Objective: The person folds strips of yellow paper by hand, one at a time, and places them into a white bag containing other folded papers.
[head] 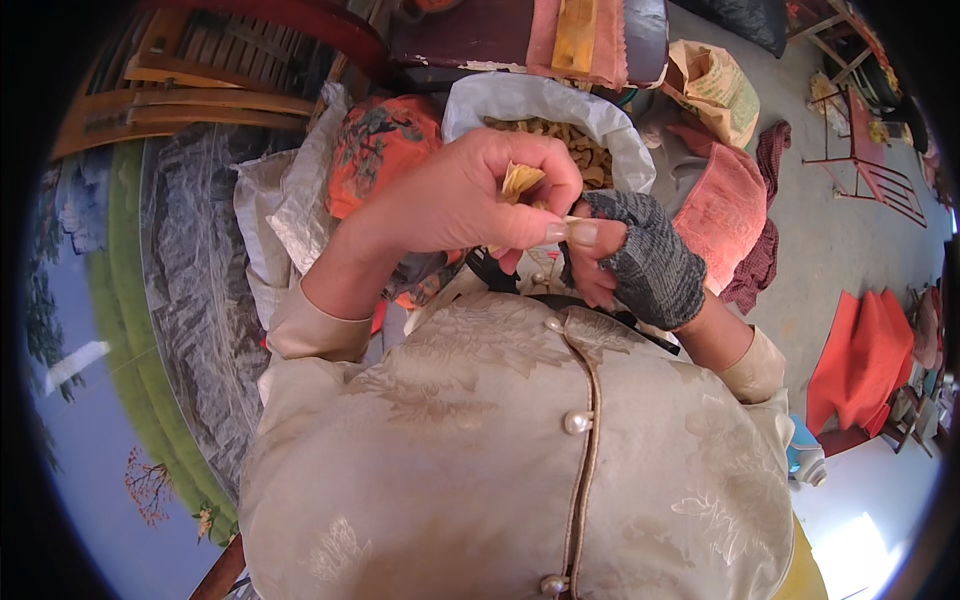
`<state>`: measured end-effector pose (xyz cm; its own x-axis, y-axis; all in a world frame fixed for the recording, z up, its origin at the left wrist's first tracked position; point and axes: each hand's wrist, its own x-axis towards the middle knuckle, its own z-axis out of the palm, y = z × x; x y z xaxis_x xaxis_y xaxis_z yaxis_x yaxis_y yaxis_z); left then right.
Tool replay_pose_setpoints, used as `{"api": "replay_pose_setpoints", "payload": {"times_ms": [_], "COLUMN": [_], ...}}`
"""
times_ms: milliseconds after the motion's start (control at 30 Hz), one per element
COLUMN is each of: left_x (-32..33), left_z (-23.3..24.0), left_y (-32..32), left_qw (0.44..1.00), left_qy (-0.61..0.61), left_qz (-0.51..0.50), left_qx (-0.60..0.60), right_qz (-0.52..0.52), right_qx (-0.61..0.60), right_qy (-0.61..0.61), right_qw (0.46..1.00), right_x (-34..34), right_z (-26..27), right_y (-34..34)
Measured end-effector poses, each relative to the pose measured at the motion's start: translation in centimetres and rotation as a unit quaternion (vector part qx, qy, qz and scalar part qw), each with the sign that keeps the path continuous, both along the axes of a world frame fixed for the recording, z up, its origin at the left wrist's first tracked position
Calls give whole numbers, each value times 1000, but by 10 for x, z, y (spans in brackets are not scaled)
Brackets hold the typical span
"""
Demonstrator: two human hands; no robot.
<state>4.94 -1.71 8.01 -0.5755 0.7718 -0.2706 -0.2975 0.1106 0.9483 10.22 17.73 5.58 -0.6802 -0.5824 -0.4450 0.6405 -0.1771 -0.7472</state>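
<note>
My bare left hand is raised in front of my chest. A thin, pale yellow, dried-looking strip is curled inside its fingers. My right hand wears a grey knitted fingerless glove. Its thumb meets the left thumb tip, and a narrow pale end of the strip is pinched between the two. Just beyond the hands stands a white woven sack with its rim rolled back. Many curled tan pieces lie in it; the hands cover part of the opening.
A dark stool or bench beyond the sack bears a pink cloth with a wooden block. An orange patterned bundle sits left of the sack. To its right are a pink towel and a tan bag. Crumpled clear plastic hangs at left.
</note>
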Motion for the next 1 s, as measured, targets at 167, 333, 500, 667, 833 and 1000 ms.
{"api": "replay_pose_setpoints", "payload": {"times_ms": [167,333,500,667,833,1000], "left_x": [12,20,-1,-4,-5,-1], "left_z": [11,1,-40,-72,-84,-80], "left_y": [-12,-1,-2,17,13,20], "left_qw": [992,939,957,920,938,930], "left_qy": [124,299,229,-109,-173,-148], "left_qz": [-14,131,156,344,250,300], "left_qx": [-16,-105,-83,151,165,150], "right_qz": [29,-21,-82,-157,-118,-83], "right_qx": [34,116,154,96,20,76], "right_qy": [38,127,221,-11,-14,59], "right_qw": [998,985,960,983,993,992], "right_x": [5,-14,-41,-40,-36,-33], "right_z": [14,10,-31,-55,-71,-73], "right_y": [-3,-9,-2,-22,-28,-30]}}
